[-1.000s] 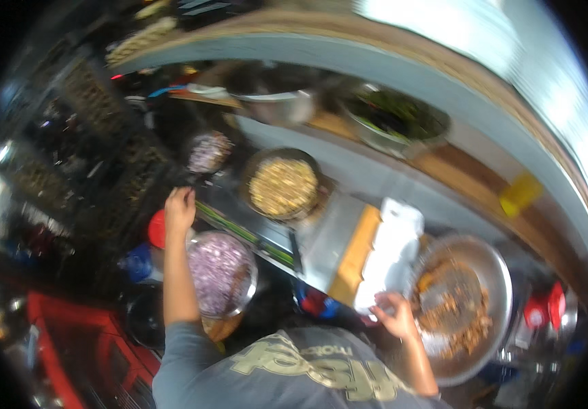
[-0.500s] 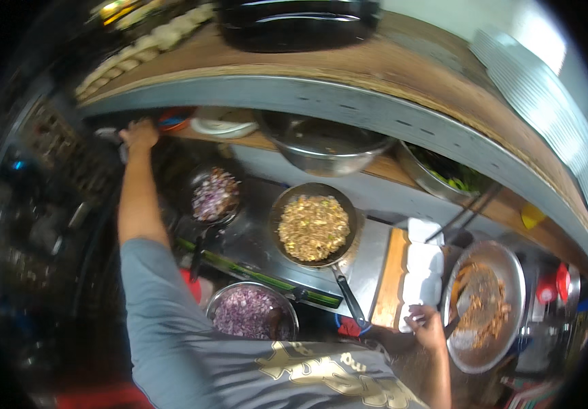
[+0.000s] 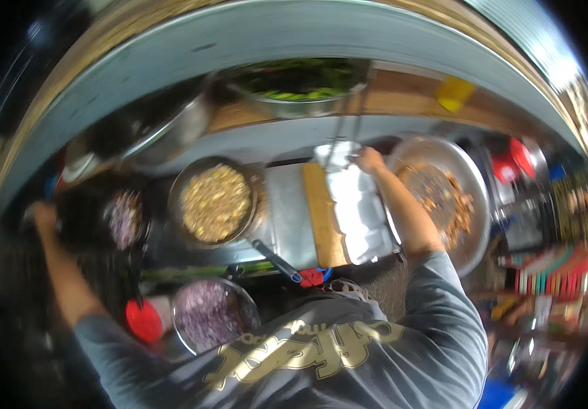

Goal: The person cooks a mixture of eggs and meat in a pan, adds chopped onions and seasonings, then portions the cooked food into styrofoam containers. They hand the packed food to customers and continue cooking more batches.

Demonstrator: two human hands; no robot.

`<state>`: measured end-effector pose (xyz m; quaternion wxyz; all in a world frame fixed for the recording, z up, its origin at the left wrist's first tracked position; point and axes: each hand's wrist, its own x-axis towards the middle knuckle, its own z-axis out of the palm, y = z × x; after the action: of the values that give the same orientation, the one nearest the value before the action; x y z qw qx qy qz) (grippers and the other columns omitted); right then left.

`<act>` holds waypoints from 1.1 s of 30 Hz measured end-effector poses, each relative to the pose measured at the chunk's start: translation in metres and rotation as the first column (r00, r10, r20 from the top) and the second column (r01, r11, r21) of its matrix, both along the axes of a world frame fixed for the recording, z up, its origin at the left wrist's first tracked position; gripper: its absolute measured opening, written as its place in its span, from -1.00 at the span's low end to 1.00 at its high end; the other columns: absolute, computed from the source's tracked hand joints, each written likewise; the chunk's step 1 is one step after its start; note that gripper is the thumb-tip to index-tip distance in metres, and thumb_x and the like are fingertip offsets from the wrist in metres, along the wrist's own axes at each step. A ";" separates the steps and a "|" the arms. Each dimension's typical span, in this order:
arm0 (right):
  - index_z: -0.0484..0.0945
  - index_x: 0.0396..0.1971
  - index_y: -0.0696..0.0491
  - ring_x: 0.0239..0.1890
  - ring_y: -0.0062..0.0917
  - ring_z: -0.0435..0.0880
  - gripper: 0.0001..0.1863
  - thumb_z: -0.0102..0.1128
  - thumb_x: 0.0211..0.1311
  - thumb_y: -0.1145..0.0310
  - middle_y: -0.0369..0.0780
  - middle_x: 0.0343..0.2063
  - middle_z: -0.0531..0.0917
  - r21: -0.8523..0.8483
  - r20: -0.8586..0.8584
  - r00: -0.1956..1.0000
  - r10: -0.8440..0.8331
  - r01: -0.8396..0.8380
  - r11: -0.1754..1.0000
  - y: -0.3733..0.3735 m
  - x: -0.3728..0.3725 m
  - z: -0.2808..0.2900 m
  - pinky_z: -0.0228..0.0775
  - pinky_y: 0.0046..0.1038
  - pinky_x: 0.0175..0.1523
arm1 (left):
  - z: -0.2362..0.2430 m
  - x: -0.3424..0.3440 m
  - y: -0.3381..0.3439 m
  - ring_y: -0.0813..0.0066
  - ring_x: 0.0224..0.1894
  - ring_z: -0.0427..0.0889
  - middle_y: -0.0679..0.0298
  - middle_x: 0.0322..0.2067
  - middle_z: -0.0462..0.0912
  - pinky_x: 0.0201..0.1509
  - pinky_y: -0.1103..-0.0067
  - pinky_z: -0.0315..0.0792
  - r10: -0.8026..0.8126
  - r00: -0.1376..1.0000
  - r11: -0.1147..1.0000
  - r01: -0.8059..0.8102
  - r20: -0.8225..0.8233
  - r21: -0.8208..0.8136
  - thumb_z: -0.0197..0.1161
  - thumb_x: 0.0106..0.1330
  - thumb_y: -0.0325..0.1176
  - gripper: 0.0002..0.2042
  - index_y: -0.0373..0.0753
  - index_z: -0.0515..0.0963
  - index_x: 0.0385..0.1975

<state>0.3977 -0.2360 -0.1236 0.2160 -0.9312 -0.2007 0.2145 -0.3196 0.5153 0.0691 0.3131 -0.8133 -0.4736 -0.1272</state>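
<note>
My left hand is stretched far left, blurred by motion, beside a pale thing I cannot make out. My right hand reaches to the far end of the white foam trays, right by a pair of metal tongs; its fingers are smeared, and whether they grip anything is unclear. The trays lie along a wooden board. Left of them, a frying pan holds a browned chopped mix, its black handle toward me. Farther left, chopped purple onion lies in a smaller dark pan.
A steel bowl of chopped onion stands near my body, beside a red-lidded container. Right of my forearm sits a large metal basin with orange-brown food. Behind are a bowl of greens, a yellow cup and an overhanging shelf edge.
The view has swung right. My right hand has moved from the trays' near end to their far end by the tongs. My left arm stays stretched out left.
</note>
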 end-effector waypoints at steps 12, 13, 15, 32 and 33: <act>0.56 0.09 0.17 0.24 -0.06 0.50 -0.45 0.19 0.22 0.08 0.07 0.12 0.57 -0.241 0.004 0.993 -0.118 0.115 0.964 0.020 0.080 -0.128 0.34 -0.23 0.32 | -0.131 0.204 -0.542 -0.22 -0.34 0.65 -0.18 -0.45 0.64 -0.18 0.07 0.53 0.224 0.939 0.719 0.022 0.262 -0.695 0.14 0.23 -0.44 -0.89 -0.29 0.60 -0.40; 0.56 0.08 0.18 0.21 -0.03 0.51 -0.47 0.20 0.21 0.12 0.09 0.10 0.58 -0.184 0.009 0.992 -0.123 0.123 0.975 0.021 0.082 -0.120 0.35 -0.21 0.31 | -0.139 0.212 -0.550 -0.20 -0.32 0.66 -0.17 -0.43 0.65 -0.16 0.05 0.54 0.233 0.924 0.708 0.053 0.304 -0.704 0.14 0.26 -0.37 -0.86 -0.24 0.63 -0.37; 0.52 0.07 0.22 0.14 0.07 0.56 -0.49 0.20 0.22 0.19 0.15 0.08 0.57 -0.010 0.025 0.989 -0.148 0.148 0.989 0.023 0.081 -0.096 0.41 -0.14 0.23 | -0.139 0.219 -0.540 -0.14 -0.32 0.69 -0.13 -0.43 0.67 -0.19 0.07 0.56 0.117 0.950 0.831 0.065 0.288 -0.552 0.14 0.26 -0.37 -0.86 -0.24 0.63 -0.37; 0.52 0.04 0.24 -0.06 -0.44 0.66 -0.31 0.55 -0.26 0.61 -0.14 -0.11 0.68 0.425 -0.337 0.925 0.179 -0.020 0.905 -0.216 -0.192 0.122 0.54 -0.32 0.06 | -0.203 0.273 -0.379 0.02 -0.26 0.71 -0.08 -0.41 0.70 -0.13 0.26 0.50 0.526 0.651 0.274 0.479 0.547 -0.834 0.16 0.27 -0.24 -0.71 -0.37 0.66 -0.30; 0.57 -0.03 0.23 -0.13 -0.44 0.69 -0.39 0.54 -0.25 0.60 -0.14 -0.17 0.70 0.337 -0.329 0.938 0.113 0.005 0.942 -0.223 -0.190 0.132 0.56 -0.33 0.00 | -0.196 0.264 -0.380 0.04 -0.34 0.70 -0.03 -0.49 0.68 -0.18 0.26 0.48 0.467 0.647 0.296 0.528 0.603 -0.796 0.14 0.26 -0.27 -0.73 -0.38 0.66 -0.33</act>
<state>0.2079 -0.4588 0.0081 0.3956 -0.8236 -0.2191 0.3424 -0.0558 0.1353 -0.1267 -0.4687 -0.7014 -0.5141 -0.1548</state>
